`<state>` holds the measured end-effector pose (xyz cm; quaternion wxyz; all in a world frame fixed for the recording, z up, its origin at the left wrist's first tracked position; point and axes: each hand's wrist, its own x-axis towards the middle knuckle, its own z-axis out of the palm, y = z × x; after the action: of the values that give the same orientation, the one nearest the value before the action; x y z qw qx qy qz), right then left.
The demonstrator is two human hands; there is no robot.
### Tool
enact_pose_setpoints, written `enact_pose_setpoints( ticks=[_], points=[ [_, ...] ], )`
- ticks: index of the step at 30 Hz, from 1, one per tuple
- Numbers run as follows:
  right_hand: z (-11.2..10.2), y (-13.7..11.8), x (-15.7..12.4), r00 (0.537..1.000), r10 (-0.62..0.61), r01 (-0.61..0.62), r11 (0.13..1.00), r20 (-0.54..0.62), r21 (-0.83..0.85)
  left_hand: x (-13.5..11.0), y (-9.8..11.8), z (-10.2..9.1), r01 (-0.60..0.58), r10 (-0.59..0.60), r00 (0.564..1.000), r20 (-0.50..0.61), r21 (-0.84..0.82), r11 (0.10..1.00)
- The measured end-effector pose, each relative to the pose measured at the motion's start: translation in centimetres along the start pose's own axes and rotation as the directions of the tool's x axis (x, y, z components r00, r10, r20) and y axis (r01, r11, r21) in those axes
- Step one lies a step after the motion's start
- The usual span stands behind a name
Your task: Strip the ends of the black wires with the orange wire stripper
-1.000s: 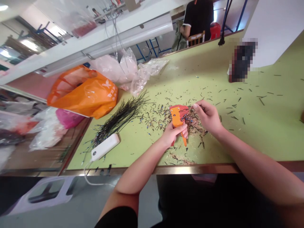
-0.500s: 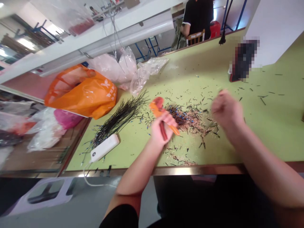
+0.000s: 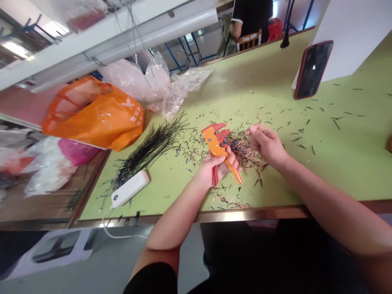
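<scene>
Left hand (image 3: 219, 165): we grip pliers (image 3: 210, 141) | Right hand (image 3: 268, 143): pinched narrow (contents unclear) | Between hands: scraps (image 3: 249, 154), much apparently cut | Beyond left: wires (image 3: 150, 148), seemingly remaining

Green table (image 3: 306, 185), metal front edge. Black wires (image 3: 150, 149) in a loose bundle left, white pack (image 3: 131, 188) at their near end. Scraps (image 3: 245, 158) strewn mid-table, densest in one heap. Clear bag (image 3: 191, 83) back left. Phone (image 3: 314, 71) propped by white panel (image 3: 352, 45), back right.
</scene>
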<state>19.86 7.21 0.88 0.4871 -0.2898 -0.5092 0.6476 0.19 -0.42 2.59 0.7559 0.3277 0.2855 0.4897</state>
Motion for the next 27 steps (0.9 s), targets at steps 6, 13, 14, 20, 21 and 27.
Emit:
enact_pose_setpoints(
  ticks=[6, 13, 14, 20, 21, 27],
  points=[
    [0.9, 0.4, -0.3, 0.97, 0.127, -0.155, 0.98, 0.209, 0.122, 0.2, -0.2, 0.0, 0.078, -0.079, 0.996, 0.051, 0.009, 0.997],
    [1.8, 0.7, -1.1, 0.937, 0.206, -0.247, 0.962, 0.283, 0.118, -0.1, -0.7, 0.2, 0.154, -0.152, 0.979, 0.132, -0.001, 0.988],
    [1.9, 0.6, -1.2, 0.939, 0.201, -0.239, 0.965, 0.278, 0.111, -0.1, -0.8, 0.2, 0.158, -0.156, 0.979, 0.135, -0.005, 0.987],
    [2.2, 0.2, -1.6, 0.982, 0.025, -0.011, 0.997, 0.186, -0.078, -0.1, -0.8, -0.1, 0.173, -0.167, 0.971, 0.169, -0.025, 0.985],
    [2.2, 0.2, -1.6, 0.983, -0.011, 0.032, 0.993, 0.181, -0.112, -0.2, -0.8, -0.1, 0.171, -0.163, 0.97, 0.179, -0.029, 0.985],
    [2.3, 0.2, -1.7, 0.98, -0.073, 0.107, 0.977, 0.186, -0.182, -0.3, -0.8, -0.1, 0.167, -0.157, 0.968, 0.194, -0.035, 0.985]
  ],
)
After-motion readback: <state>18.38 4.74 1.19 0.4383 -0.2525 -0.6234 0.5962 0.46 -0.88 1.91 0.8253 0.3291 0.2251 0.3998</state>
